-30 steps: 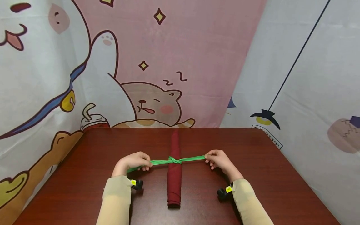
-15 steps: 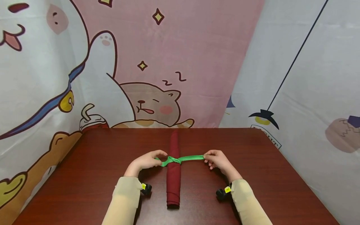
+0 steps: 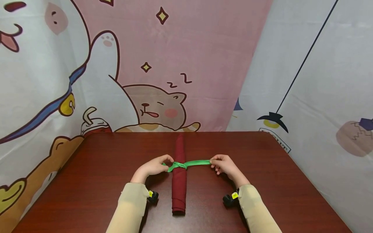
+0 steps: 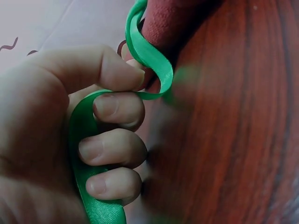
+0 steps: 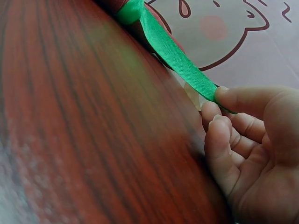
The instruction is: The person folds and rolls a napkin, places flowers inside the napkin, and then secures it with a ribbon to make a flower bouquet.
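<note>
A dark red rolled cloth (image 3: 179, 189) lies lengthwise on the table. Around its middle goes a green ribbon (image 3: 198, 162), crossed in a knot on top. My left hand (image 3: 152, 166) is close to the knot on the left side. In the left wrist view, the ribbon (image 4: 156, 65) runs slack in a curve to the thumb, then through the palm under the curled fingers. My right hand (image 3: 226, 165) pinches the other end to the right of the roll. That stretch of ribbon (image 5: 180, 58) is nearly straight in the right wrist view.
The brown wooden table (image 3: 233, 145) has its far edge against a cartoon-printed curtain (image 3: 215, 64). Black wrist cameras (image 3: 230, 200) sit at both beige sleeves (image 3: 128, 207).
My left hand has moved right, in toward the knot, and the left stretch of ribbon has gone from taut to slack. The right hand has stayed in place, pinching its end.
</note>
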### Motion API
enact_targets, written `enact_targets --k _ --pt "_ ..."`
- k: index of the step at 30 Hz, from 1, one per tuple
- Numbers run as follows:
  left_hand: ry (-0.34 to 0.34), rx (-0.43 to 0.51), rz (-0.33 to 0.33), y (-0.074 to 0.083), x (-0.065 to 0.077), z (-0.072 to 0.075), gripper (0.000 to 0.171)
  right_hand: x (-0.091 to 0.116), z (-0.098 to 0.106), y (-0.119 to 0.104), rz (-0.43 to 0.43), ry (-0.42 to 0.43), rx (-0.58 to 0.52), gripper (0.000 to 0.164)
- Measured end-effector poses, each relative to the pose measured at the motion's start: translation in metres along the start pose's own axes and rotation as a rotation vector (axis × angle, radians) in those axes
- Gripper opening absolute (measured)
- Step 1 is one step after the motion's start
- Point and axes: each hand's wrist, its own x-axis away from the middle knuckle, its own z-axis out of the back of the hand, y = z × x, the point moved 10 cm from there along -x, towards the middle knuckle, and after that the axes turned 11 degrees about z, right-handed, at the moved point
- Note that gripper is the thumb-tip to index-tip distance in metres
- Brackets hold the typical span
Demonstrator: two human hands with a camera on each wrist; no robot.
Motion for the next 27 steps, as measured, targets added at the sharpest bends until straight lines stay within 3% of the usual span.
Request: enact_targets --k 15,20,27 --pt "-0.041 -0.043 -0.006 0.001 0.001 -0.003 0.026 0.001 0.001 -0.003 0.006 0.012 0.013 0.016" --pt "-0.040 -0.050 -0.022 0.004 0.005 0.002 0.026 0.001 0.000 -0.007 0.019 0.007 0.014 0.016" --pt "-0.058 0.059 0.043 -0.011 0.014 0.015 0.024 0.004 -0.001 -0.005 -0.002 0.011 -0.017 0.017"
